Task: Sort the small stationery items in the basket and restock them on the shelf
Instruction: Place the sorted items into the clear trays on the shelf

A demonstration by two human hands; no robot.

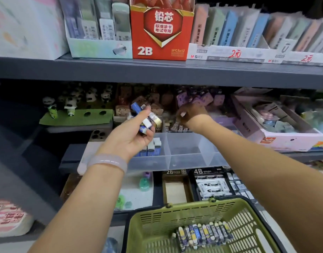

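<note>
Blue-sleeved erasers (145,119) sat bunched in the left hand (133,133), its thumb and curled fingers clamped round a small stack held just above the left compartment of the clear divided tray (184,156), which rested at the front edge of the middle shelf (303,153). A few matching erasers (151,147) already stood upright in that left compartment, while the compartments to its right looked bare. Further right, the right hand (190,114) reached toward the back of the shelf among small boxed goods, fingers curled; blur hid whether it pinched anything, so I could not tell. Down at the lower right, the green basket (157,221) carried a row of wrapped erasers (202,235) lying near its front wall. These pieces seemed light, firm and slightly grippy, with slick paper sleeves that could slide off; pinching each across its sleeved long sides would probably serve best.
</note>
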